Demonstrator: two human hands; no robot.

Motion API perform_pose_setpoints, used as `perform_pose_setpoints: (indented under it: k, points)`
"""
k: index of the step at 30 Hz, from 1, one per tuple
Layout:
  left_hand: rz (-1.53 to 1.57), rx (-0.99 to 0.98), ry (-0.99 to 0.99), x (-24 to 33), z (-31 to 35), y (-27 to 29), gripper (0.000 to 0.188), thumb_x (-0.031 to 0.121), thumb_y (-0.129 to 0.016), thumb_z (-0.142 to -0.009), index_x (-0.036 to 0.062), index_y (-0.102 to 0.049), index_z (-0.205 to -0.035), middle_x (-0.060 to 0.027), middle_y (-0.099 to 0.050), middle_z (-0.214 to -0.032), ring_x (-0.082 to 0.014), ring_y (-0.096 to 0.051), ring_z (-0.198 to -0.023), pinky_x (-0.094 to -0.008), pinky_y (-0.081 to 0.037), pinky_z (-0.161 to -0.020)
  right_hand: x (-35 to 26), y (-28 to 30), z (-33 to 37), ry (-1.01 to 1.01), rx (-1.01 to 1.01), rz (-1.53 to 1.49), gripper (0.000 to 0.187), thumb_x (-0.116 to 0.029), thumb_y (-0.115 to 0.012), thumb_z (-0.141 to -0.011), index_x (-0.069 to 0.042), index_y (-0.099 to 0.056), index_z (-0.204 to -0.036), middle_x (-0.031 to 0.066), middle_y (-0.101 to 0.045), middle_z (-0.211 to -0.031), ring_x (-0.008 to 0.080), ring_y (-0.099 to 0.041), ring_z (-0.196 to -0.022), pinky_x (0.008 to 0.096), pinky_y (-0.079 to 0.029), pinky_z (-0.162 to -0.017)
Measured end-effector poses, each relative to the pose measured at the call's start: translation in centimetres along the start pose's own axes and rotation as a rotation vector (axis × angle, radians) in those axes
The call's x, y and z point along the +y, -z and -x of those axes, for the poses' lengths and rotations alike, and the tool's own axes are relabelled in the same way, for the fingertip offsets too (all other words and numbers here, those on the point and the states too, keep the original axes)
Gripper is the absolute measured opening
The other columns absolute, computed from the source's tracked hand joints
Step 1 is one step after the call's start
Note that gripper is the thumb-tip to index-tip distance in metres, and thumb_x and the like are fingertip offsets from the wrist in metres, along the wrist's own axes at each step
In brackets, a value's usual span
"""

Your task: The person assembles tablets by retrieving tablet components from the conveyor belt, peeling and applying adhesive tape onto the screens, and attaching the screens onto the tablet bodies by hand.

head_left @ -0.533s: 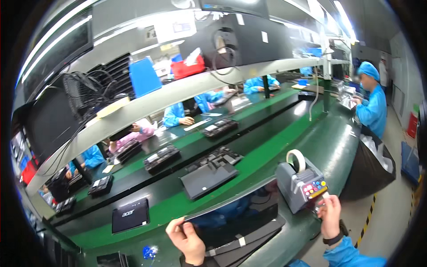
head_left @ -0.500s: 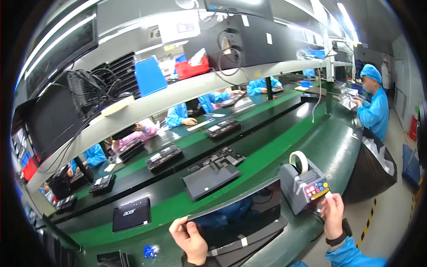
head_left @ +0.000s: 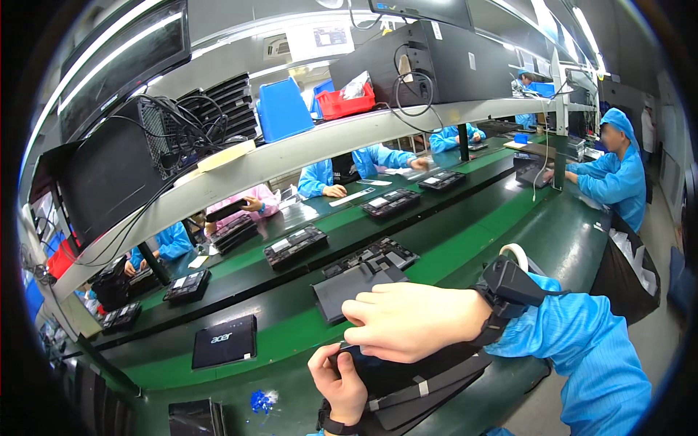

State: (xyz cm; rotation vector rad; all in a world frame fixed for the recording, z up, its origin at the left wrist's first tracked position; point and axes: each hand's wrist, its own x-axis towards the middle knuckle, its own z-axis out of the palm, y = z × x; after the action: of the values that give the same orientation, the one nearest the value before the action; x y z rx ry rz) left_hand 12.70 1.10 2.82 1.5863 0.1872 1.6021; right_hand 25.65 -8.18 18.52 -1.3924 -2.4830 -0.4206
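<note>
My left hand (head_left: 340, 385) grips the left corner of a glossy black laptop screen panel (head_left: 429, 374), thumb on the front and fingers round the edge. My right hand (head_left: 418, 320) reaches across above the panel, its curled fingertips at the same corner beside my left thumb. Whatever those fingers pinch is hidden. Dark flat panels (head_left: 429, 398) with small pieces of pale tape lie under the screen. A white tape roll (head_left: 515, 254) shows behind my right wrist; the grey dispenser carrying it is mostly covered by my arm.
A closed black laptop lid (head_left: 224, 341) lies at left, near blue bits (head_left: 262, 401). Beyond my hands are a dark grey panel (head_left: 327, 298) and opened laptop bases (head_left: 294, 245) along the bench. A shelf (head_left: 291, 149) crosses above. A co-worker (head_left: 618, 171) works at right beside a black bag (head_left: 625, 272).
My right hand has moved left from the tape dispenser to the screen's left corner, its forearm now covering the dispenser. My left hand still holds the screen. The view has shifted slightly.
</note>
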Motion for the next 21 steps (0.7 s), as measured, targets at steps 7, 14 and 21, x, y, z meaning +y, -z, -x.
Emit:
perform_pose_setpoints:
  k: [7,14,21]
  points:
    - [0.046,0.023,0.073,0.0,-0.3,0.2,0.022,0.006,-0.055,-0.090,0.0010,-0.045,-0.109,-0.0082,-0.054,-0.098,-0.0123,-0.053,-0.081,-0.0234,-0.043,-0.072,0.3,-0.9,-0.7,-0.043,0.101,0.204,0.024,-0.027,-0.061,-0.080,-0.005,-0.052,-0.083,0.0080,-0.046,-0.087,0.0228,-0.050,-0.081,0.0327,-0.041,-0.069]
    - [0.026,0.019,0.014,0.1,-0.5,-0.2,0.021,0.006,-0.055,-0.090,0.0014,-0.046,-0.108,-0.0080,-0.055,-0.096,-0.0117,-0.054,-0.080,-0.0232,-0.044,-0.071,-1.0,-3.7,1.4,0.029,0.312,0.409,0.015,-0.015,-0.057,-0.070,-0.004,-0.055,-0.079,0.0022,-0.046,-0.075,0.0162,-0.049,-0.073,0.0269,-0.039,-0.064]
    - [-0.004,0.022,0.061,0.4,-0.1,-0.1,0.022,0.009,-0.052,-0.092,0.0017,-0.043,-0.111,-0.0062,-0.051,-0.096,-0.0102,-0.049,-0.079,-0.0217,-0.040,-0.069,0.0,-4.5,1.0,-0.128,0.252,-0.045,0.016,-0.020,-0.058,-0.085,-0.004,-0.059,-0.082,0.0050,-0.053,-0.076,0.0217,-0.055,-0.074,0.0312,-0.043,-0.069]
